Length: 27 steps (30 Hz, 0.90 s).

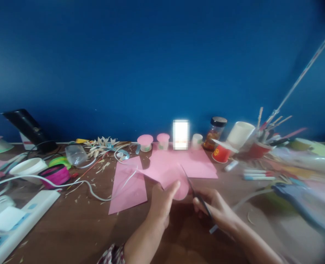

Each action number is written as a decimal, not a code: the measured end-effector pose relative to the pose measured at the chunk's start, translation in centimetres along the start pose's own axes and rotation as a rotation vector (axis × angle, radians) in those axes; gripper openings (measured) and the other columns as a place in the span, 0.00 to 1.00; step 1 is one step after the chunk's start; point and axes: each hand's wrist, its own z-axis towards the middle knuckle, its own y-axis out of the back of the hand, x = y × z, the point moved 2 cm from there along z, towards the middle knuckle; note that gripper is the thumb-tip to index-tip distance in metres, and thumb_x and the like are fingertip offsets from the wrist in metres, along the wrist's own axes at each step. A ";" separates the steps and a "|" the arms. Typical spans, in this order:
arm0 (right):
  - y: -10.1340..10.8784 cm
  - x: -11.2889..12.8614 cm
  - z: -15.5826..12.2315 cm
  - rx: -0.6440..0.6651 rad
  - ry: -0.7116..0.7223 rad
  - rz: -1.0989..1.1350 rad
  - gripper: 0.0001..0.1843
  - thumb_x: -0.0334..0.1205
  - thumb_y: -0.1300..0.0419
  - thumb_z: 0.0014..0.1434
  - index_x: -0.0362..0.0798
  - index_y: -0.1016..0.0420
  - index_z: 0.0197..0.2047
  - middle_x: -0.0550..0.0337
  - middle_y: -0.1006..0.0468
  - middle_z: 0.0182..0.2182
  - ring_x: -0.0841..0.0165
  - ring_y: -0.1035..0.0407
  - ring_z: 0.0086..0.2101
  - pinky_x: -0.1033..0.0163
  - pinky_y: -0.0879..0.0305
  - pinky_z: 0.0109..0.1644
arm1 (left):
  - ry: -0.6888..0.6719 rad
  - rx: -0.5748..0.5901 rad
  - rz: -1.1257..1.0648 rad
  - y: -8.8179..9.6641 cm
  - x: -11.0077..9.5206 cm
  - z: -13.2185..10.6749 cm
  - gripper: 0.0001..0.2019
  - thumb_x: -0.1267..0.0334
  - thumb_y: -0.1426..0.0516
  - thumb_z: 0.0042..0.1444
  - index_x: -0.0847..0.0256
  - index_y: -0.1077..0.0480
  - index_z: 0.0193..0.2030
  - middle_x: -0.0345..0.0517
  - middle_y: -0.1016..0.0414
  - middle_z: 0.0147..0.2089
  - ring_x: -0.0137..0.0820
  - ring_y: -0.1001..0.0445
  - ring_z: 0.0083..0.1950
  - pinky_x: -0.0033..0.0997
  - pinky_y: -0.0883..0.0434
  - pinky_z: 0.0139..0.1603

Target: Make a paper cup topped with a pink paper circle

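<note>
My left hand (162, 203) pinches a piece of pink paper (176, 179) between thumb and fingers, just above the brown table (91, 231). The near edge of this paper is rounded. In my right hand (214, 207) is a slim dark pair of scissors (191, 185), its blades pointing up and away along the paper's right edge. My fingers hide most of its handles. More pink sheets lie behind the held paper, and another pink sheet (128, 185) rests flat to its left. Two small cups with round pink tops, a left one (145, 142) and a right one (163, 140), stand near the wall.
A white power strip (27, 227) and a loose white cable (96, 194) occupy the left side. Beyond are a magenta tape roll (54, 176) and wood shavings (104, 145). At right stand a dark-lidded jar (215, 134), a red cup (221, 152) and several markers (258, 174).
</note>
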 end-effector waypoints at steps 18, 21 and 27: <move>0.1 0.1 -0.2 -0.015 -0.006 -0.023 0.24 0.58 0.37 0.55 0.42 0.27 0.29 0.65 0.35 0.19 0.75 0.42 0.20 0.71 0.47 0.21 | 0.015 -0.008 0.002 0.0 -0.1 0.0 0.22 0.59 0.30 0.40 0.68 0.24 0.41 0.56 0.19 0.37 0.45 0.21 0.43 0.40 0.26 0.46; 0.1 0.1 -0.2 -0.021 -0.001 -0.024 0.24 0.57 0.37 0.55 0.42 0.27 0.29 0.66 0.35 0.18 0.76 0.42 0.19 0.71 0.48 0.21 | 0.015 -0.007 -0.011 0.0 -0.2 -0.1 0.22 0.59 0.30 0.40 0.68 0.24 0.41 0.55 0.18 0.36 0.45 0.21 0.43 0.39 0.26 0.46; 0.1 0.2 -0.2 -0.028 -0.007 -0.060 0.24 0.58 0.37 0.55 0.42 0.26 0.30 0.65 0.35 0.18 0.75 0.42 0.19 0.71 0.48 0.20 | 0.021 0.000 -0.010 0.0 -0.2 -0.1 0.21 0.59 0.30 0.40 0.69 0.23 0.40 0.56 0.19 0.37 0.45 0.21 0.43 0.40 0.26 0.46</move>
